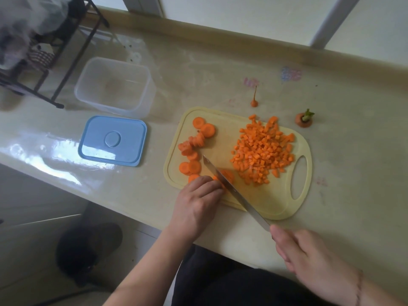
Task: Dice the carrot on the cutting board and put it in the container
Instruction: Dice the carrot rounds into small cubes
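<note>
A pale yellow cutting board [276, 202] lies on the counter. A heap of diced carrot [262, 151] covers its right half. Round carrot slices [194, 149] trail down its left side. My left hand [198, 202] holds down a few carrot slices [228, 175] at the board's near left edge with curled fingers. My right hand [309, 257] grips the handle of a knife [229, 188], whose blade lies across those slices beside my left fingertips. The clear plastic container [114, 85] stands open and empty to the far left of the board.
The container's blue lid [112, 140] lies flat left of the board. A carrot tip [254, 102] and a carrot top with green stub [304, 120] sit on the counter behind the board. A black wire rack [66, 51] stands at far left.
</note>
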The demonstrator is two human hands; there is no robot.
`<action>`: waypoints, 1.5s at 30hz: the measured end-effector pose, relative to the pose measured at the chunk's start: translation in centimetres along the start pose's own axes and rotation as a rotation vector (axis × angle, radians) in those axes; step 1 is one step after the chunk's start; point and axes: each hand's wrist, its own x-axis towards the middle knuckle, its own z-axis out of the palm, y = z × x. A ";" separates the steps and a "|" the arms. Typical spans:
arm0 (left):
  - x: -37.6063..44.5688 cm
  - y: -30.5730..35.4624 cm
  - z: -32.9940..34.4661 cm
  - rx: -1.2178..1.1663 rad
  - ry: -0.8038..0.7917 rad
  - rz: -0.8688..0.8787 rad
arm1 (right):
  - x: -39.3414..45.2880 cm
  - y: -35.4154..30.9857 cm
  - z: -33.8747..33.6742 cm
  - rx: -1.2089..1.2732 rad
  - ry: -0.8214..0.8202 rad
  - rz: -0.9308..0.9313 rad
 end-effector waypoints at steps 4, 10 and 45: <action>0.0 0.0 0.1 -0.013 0.023 -0.018 | 0.0 0.3 0.0 -0.022 0.011 0.022; -0.5 -0.2 0.3 -0.053 0.031 -0.053 | 1.7 -0.9 1.5 -0.019 0.029 -0.003; 6.0 -2.7 -2.1 0.014 -0.506 0.146 | -1.5 1.7 -2.0 0.414 -0.082 0.212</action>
